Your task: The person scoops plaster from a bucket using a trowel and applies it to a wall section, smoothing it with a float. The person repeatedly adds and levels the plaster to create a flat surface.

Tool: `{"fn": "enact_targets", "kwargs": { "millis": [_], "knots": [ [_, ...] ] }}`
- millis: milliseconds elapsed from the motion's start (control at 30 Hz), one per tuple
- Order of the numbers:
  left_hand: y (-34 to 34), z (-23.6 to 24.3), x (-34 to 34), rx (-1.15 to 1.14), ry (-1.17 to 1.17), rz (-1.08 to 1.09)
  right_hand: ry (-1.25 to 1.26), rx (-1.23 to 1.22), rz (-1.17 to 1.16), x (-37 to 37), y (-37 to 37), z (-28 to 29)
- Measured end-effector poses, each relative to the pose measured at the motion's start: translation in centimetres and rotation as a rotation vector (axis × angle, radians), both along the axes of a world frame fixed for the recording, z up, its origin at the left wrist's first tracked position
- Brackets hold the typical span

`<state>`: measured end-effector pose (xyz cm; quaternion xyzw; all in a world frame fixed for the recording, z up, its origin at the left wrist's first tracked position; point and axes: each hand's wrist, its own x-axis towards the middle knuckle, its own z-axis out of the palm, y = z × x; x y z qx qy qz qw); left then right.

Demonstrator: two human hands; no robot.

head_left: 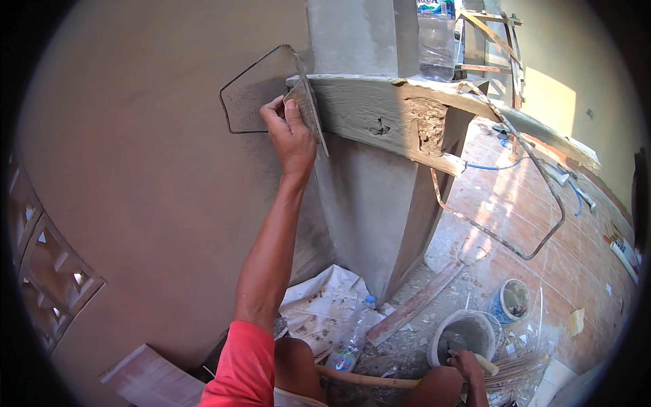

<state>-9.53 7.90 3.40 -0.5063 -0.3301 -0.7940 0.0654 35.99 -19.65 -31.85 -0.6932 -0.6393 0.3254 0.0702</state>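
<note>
My left hand [290,136] grips a thin flat board [313,115] upright at the left end of a mortar-coated ledge [359,112] that juts from a grey column [356,210]. A bent wire clamp [227,108] reaches from the board to the wall; another rusty one [556,217] hangs over the ledge's right part, whose face has a rough broken patch [427,125]. My right hand [464,366] is low at the right, fingers curled at a white bucket [444,325] of grey mortar, beside a wooden handle [485,363]; what it holds I cannot make out.
A plastic bottle [437,47] stands on the ledge, another [352,332] rests below near a white sack [319,302]. A smaller bucket [515,298], a plank [413,305], rubble and pipes [563,180] lie on the tiled floor. A wooden frame [508,51] stands behind.
</note>
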Motion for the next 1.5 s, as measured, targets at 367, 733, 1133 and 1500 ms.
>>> {"fn": "enact_targets", "kwargs": {
  "millis": [367, 733, 1133, 1500],
  "knots": [
    [-8.5, -3.1, 13.1, 0.231, 0.351, -0.198, -0.031, 0.093, 0.092, 0.7, 0.6, -1.9],
    [-4.2, -0.3, 2.5, 0.056, -0.019, -0.106, -0.045, 0.108, 0.089, 0.8, 0.0, -0.8],
    [-4.9, -0.5, 7.7, 0.067, 0.186, -0.121, -0.021, 0.062, 0.037, 1.7, 0.1, -2.3],
    [-12.6, -0.3, 9.9, 0.120, 0.093, -0.544, 0.028, 0.063, 0.002, 0.9, -0.2, -0.9]
  ]
}}
